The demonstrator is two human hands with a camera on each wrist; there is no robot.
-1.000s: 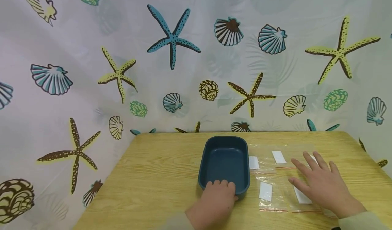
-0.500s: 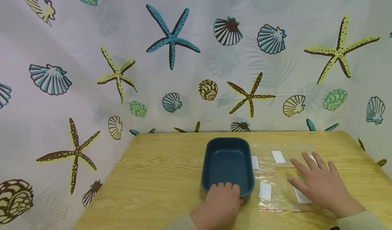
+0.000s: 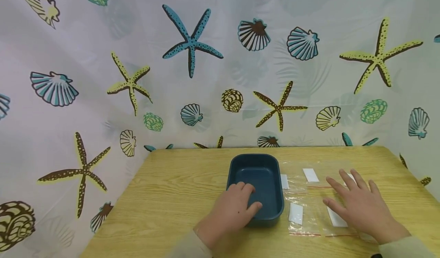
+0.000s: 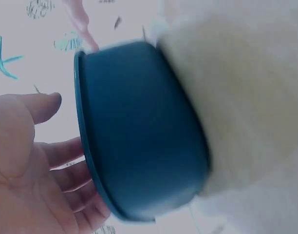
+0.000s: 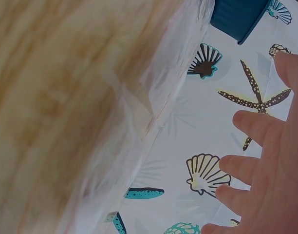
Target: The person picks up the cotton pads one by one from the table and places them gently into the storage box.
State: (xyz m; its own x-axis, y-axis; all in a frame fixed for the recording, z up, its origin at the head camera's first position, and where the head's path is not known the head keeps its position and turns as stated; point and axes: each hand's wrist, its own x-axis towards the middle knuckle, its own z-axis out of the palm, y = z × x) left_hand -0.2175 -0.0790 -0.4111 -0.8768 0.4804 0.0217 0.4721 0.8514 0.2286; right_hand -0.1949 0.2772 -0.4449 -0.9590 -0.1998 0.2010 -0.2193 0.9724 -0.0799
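Observation:
A dark blue rectangular plastic bin [image 3: 282, 197] stands on the table with its inside facing up. My left hand [image 3: 232, 208] is over the bin's near left corner, thumb apart from the fingers. The left wrist view shows this hand's [image 4: 27, 170] palm, with its fingertips at the bin's rim [image 4: 83, 126]; the thumb stands clear of it. My right hand [image 3: 366, 206] is spread above clear zip bags [image 3: 311, 220] with white labels and red seal lines, covering part of them. In the right wrist view the right hand's [image 5: 270, 156] fingers hold nothing.
The bags lie in rows right of the bin, against or close to its right side. Wooden tabletop [image 3: 172, 197] extends to the left. A white curtain [image 3: 213, 78] printed with starfish and shells hangs behind the table and at both sides.
The bin shifted a little to the right between the earlier frames. My left hand has let go of its near rim and moved left and away from me, fingers loosened. The right hand stays put.

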